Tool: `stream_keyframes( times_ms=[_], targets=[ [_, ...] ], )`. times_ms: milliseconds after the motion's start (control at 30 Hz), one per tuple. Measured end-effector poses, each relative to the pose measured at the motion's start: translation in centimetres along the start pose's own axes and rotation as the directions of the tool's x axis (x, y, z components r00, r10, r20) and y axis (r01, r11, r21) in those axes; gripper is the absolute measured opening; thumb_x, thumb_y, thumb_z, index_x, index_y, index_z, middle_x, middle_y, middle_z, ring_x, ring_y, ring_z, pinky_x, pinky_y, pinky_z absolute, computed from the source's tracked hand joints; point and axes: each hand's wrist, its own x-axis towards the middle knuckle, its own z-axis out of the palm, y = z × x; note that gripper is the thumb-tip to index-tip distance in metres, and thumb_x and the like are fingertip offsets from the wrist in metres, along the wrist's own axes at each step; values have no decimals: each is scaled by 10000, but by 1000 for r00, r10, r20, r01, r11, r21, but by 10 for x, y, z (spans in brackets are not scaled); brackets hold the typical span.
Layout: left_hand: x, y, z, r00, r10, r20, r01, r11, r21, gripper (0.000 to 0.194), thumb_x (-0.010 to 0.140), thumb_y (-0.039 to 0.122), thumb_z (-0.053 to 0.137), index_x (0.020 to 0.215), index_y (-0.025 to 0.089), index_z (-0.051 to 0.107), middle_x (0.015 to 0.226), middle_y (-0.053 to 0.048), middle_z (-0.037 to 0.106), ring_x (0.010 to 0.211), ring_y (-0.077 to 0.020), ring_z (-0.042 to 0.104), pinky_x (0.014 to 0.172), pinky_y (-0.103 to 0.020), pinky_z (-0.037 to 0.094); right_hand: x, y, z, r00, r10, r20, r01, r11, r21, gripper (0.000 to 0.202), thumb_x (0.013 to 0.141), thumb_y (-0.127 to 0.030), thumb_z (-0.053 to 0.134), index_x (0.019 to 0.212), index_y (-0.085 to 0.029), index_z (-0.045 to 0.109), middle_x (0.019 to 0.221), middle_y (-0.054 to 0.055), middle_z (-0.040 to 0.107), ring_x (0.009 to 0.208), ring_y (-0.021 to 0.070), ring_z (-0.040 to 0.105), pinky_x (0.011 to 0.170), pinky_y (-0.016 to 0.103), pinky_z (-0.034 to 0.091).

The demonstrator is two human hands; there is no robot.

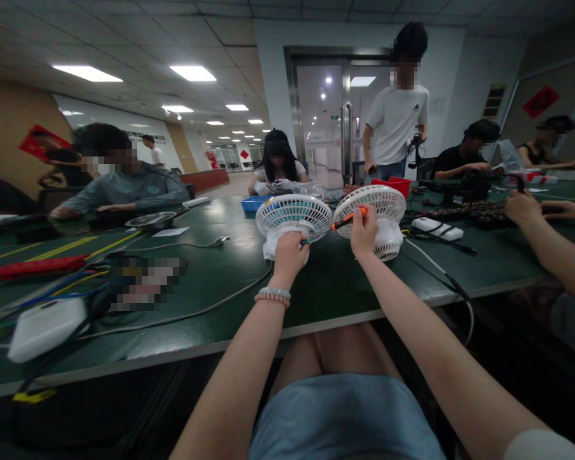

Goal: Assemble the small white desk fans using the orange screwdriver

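Two white fans with round slatted grilles stand side by side on the table in front of me. At the left fan [294,209], my left hand [290,255] is closed in front of the white housing below the grille. A small teal end sticks out beside its fingers; what it belongs to is hidden. My right hand [363,231] grips an orange and black screwdriver [344,222] in front of the right fan [388,203]. The screwdriver points left, toward the gap between the two grilles.
The green table [211,281] carries a grey cable, a white power box [48,327] at left and another white box [437,229] at right. A blue tray [250,204] and a red bin [397,185] stand behind the fans. Several people are around the table; a neighbour's hands [524,207] work at right.
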Motion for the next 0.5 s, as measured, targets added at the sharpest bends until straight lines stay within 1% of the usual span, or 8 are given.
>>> stream_keyframes(
  times_ms=[133, 300, 400, 500],
  targets=[
    [0, 0, 0, 1000, -14, 7, 14, 1000, -1, 117, 715, 192, 565, 812, 174, 628, 876, -60, 646, 905, -206, 559, 839, -351, 433, 1, -5, -2, 999, 53, 6, -53, 998, 20, 316, 817, -495, 400, 808, -189, 478, 711, -11, 496, 650, 115, 471, 655, 256, 412],
    [1, 0, -1, 1000, -18, 10, 18, 1000, -5, 116, 716, 193, 562, 812, 179, 624, 868, -59, 646, 912, -211, 560, 839, -358, 433, 0, -5, -3, 997, 78, 7, -78, 997, -3, 337, 808, -523, 411, 701, -204, 412, 607, -50, 422, 585, 107, 413, 612, 246, 365],
    [1, 0, -1, 1000, -21, 5, 21, 1000, -4, 115, 714, 191, 565, 813, 181, 624, 867, -58, 645, 910, -211, 561, 840, -357, 434, 0, -2, 0, 997, 82, 5, -82, 996, 36, 349, 830, -525, 368, 684, -208, 390, 595, -51, 414, 576, 107, 418, 595, 241, 352],
    [1, 1, -1, 1000, -17, 4, 17, 1000, -2, 120, 711, 185, 568, 817, 178, 623, 872, -60, 644, 915, -211, 560, 844, -354, 434, -1, 2, 3, 994, 103, 41, -108, 984, 139, 350, 865, -505, 279, 719, -210, 396, 591, -51, 410, 551, 102, 432, 573, 235, 360]
  ],
)
